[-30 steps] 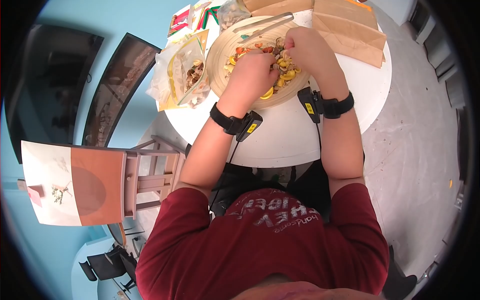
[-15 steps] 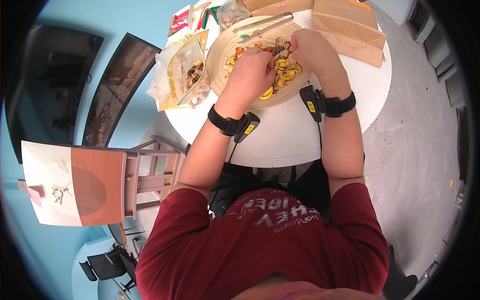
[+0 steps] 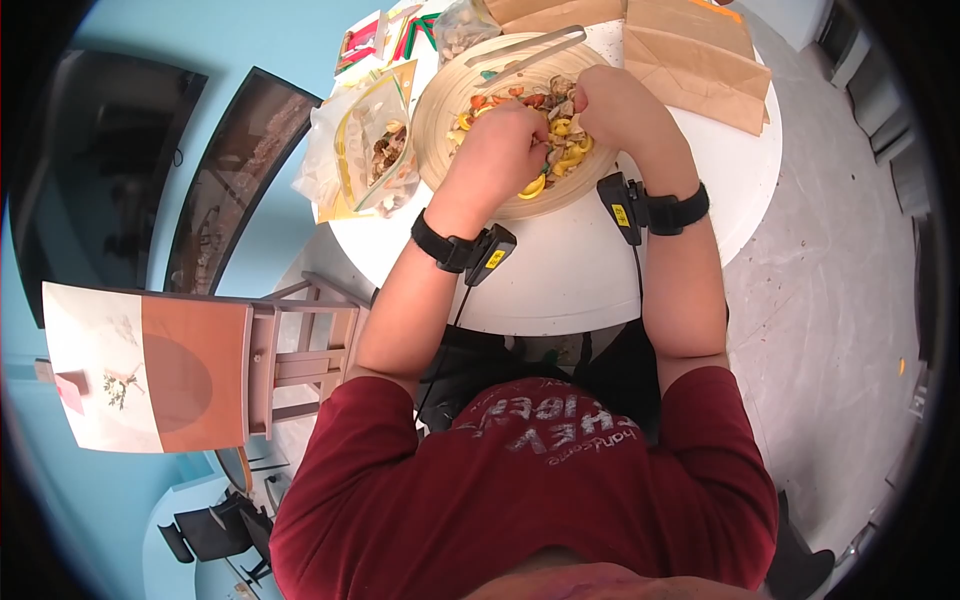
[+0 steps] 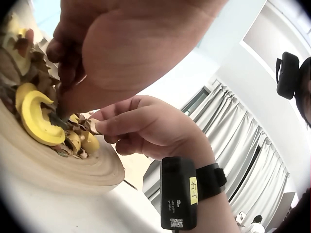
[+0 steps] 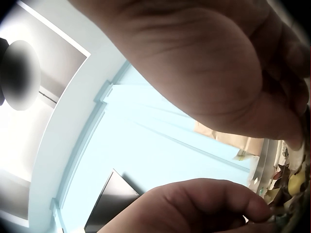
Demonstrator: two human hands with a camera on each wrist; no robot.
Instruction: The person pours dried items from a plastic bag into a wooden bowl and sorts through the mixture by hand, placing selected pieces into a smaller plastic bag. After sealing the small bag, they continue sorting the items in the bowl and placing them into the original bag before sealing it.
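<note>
Watching remotely, I see the right hand [image 3: 615, 107] pinching a pale piece [image 4: 94, 126] between its fingers over the plate [image 3: 433, 125]; the left hand's [image 3: 497, 147] fingers curl among dried pieces [image 3: 571, 152], their hold hidden. A hasty sweep might flick some onto the surface [image 3: 568, 285]. The plate carries the mix; left of it, an open plastic bag [image 3: 352, 150] holds brown bits [image 3: 390, 150].

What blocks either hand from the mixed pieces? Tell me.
Nothing visible: the left hand and right hand are both down at the mixed pieces on the round plate. The tongs lie toward the far side.
</note>
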